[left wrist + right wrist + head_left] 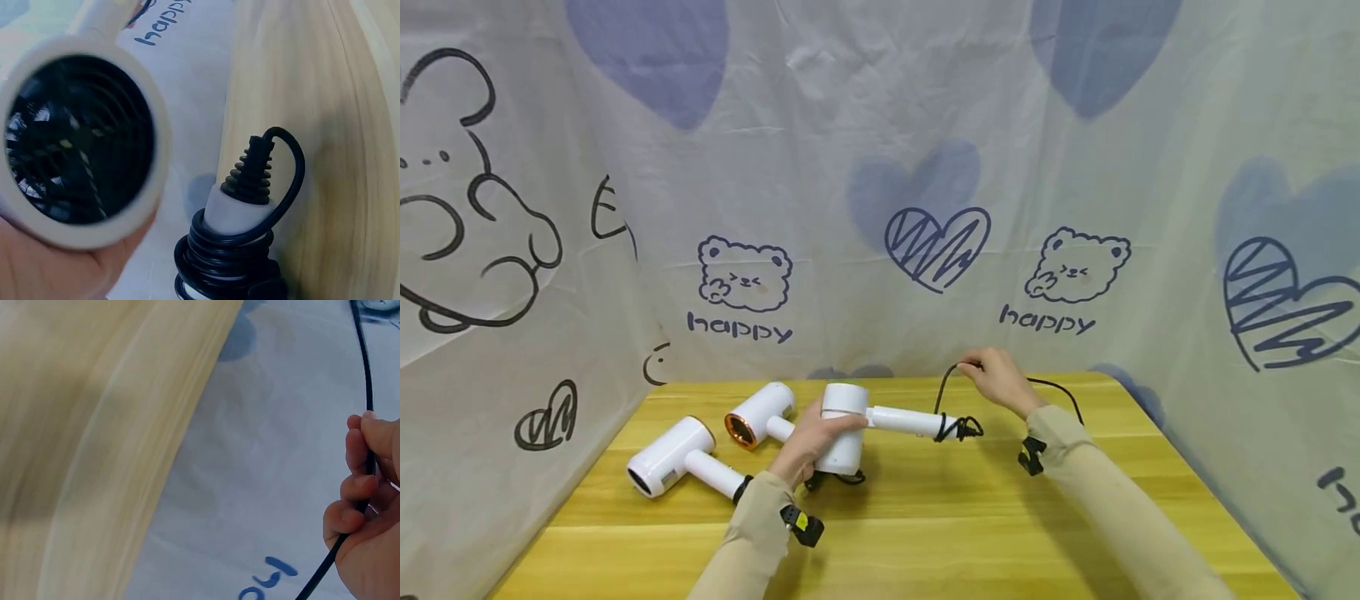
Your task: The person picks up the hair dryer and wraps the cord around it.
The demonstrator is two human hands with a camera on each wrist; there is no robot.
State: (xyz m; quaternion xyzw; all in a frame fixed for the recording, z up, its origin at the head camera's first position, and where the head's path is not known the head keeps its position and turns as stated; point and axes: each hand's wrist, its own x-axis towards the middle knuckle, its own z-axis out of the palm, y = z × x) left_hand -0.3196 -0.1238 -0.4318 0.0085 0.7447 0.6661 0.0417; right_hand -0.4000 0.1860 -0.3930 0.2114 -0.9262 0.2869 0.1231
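My left hand (807, 442) grips a white hair dryer (842, 448) round its barrel, holding it over the table. Its handle (906, 420) points right, with black cord looped round the end. In the left wrist view the round dark grille (81, 140) of this dryer faces the camera. A free length of the black power cord (941, 388) rises from the handle to my right hand (1002, 382), which pinches it. The right wrist view shows fingers (357, 486) curled round the cord (367, 375). The cord's far part droops to the right of that hand.
On the wooden table (925, 533), to the left, lie two more white hair dryers, one nearer (673, 454) and one with a copper-coloured rim (767, 408). Black cord wraps a handle (237, 215) below my left hand. A printed cloth (880, 333) stands behind and at both sides.
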